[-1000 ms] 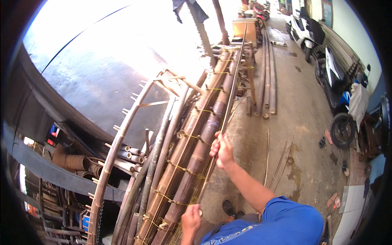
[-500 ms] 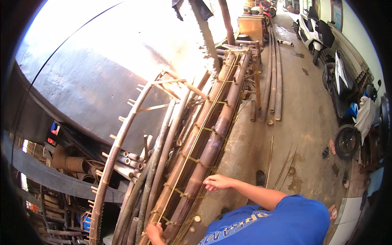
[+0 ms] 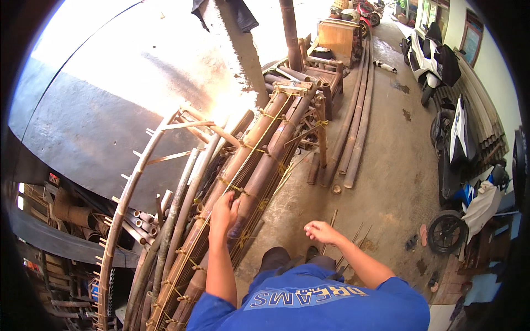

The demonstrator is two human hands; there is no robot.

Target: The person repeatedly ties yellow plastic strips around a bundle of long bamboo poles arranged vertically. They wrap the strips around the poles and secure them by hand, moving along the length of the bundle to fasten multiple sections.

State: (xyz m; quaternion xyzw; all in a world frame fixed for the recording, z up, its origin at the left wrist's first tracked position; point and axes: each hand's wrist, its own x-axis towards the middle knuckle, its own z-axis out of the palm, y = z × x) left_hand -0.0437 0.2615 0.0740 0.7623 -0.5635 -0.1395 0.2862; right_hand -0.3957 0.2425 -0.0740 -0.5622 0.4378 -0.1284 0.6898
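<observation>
Brown bamboo made up the two long poles [image 3: 279, 144] lying side by side to the person's left, yellow ties [image 3: 228, 184] spaced along them. Both were smooth between ringed joints, the outer one darker and glossier. A thin pale strip [image 3: 264, 134] ran lengthwise over the inner pole, and handling it there seemed the step in hand. The left hand [image 3: 223, 214] was over the inner pole, fingers bent beside the strip; whether they gripped it could not be told. Well apart, the right hand [image 3: 323, 232] hung half-curled above the concrete floor [image 3: 386, 165], and whether it pinched anything was unclear. Working the strip further appeared to call for a light grip, clear of the ties.
</observation>
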